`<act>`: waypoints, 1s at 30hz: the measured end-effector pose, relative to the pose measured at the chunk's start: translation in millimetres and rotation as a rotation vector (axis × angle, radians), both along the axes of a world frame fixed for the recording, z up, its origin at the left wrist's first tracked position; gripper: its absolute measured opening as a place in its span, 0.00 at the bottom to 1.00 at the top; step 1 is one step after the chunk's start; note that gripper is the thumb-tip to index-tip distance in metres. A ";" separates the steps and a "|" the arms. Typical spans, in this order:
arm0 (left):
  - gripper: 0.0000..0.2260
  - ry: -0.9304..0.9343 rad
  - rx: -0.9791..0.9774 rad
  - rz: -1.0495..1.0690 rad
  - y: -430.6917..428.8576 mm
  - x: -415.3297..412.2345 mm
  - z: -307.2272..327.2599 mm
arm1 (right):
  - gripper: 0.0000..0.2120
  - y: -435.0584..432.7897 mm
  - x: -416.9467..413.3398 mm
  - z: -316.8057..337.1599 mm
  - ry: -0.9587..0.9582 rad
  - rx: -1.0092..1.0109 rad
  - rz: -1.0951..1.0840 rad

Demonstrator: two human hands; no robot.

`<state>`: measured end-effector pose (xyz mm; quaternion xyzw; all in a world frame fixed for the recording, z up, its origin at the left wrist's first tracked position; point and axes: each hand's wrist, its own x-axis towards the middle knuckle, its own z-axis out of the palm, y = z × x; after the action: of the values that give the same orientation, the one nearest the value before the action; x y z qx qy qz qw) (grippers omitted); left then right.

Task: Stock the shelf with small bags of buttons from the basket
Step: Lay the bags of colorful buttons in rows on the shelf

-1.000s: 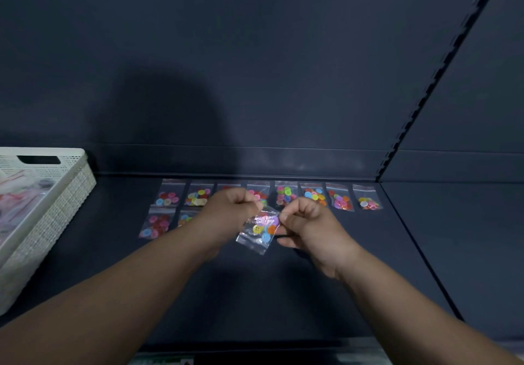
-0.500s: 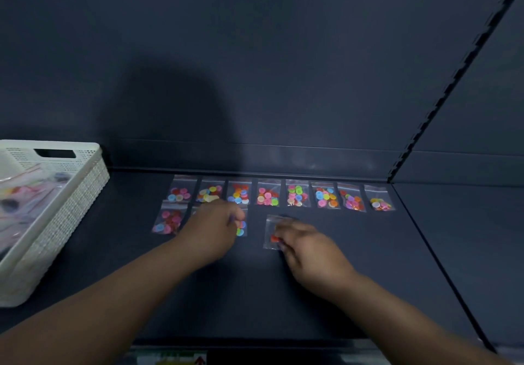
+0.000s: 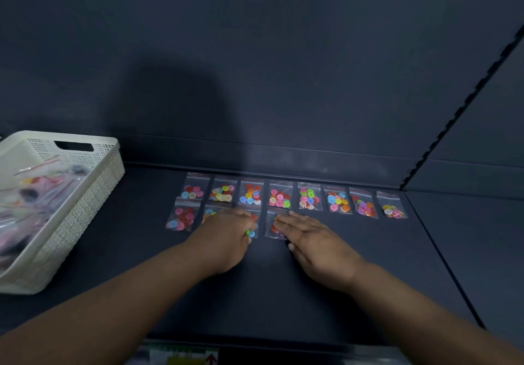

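Note:
Small clear bags of coloured buttons lie flat on the dark shelf (image 3: 354, 265). A back row of several bags (image 3: 279, 197) runs left to right, and a shorter front row starts at the left with a red-and-pink bag (image 3: 181, 218). My left hand (image 3: 226, 234) rests palm down over the second and third front-row bags, its fingers hiding most of them. My right hand (image 3: 309, 237) lies flat with straight fingers pressing on the fourth front-row bag (image 3: 273, 227). The white basket (image 3: 93, 191) with more bags stands at the left.
The shelf's back wall rises just behind the back row. A slotted upright (image 3: 453, 115) and a seam divide this shelf from the neighbouring bay on the right. A price-label strip (image 3: 184, 356) runs along the front edge.
One second ago both hands held a bag in the air. It now lies in the front row, and my right hand has flattened on it; my left hand has settled over the bags beside it.

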<state>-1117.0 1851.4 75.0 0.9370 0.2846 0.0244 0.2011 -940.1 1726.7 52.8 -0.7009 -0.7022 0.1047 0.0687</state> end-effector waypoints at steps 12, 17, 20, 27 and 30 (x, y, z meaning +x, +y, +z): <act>0.17 -0.196 0.190 0.007 21.9 -31.0 29.9 | 0.29 36.1 -37.9 34.5 -0.003 0.122 0.009; 0.18 -0.083 0.423 0.047 61.6 -89.0 64.6 | 0.24 85.6 -88.0 62.0 -0.025 0.158 0.072; 0.18 -0.026 0.498 0.161 83.4 -140.8 80.0 | 0.25 116.9 -125.9 74.4 -0.010 0.209 0.143; 0.21 0.000 0.482 0.428 120.8 -269.8 90.7 | 0.24 186.9 -228.2 86.5 -0.031 0.239 0.353; 0.21 -0.026 0.434 0.520 131.0 -314.0 80.7 | 0.24 209.1 -267.6 88.6 0.004 0.255 0.452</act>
<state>-1431.0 1982.4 155.7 0.8535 0.4999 0.1468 -0.0122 -1207.7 1935.8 141.3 -0.5116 -0.8484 0.0292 0.1328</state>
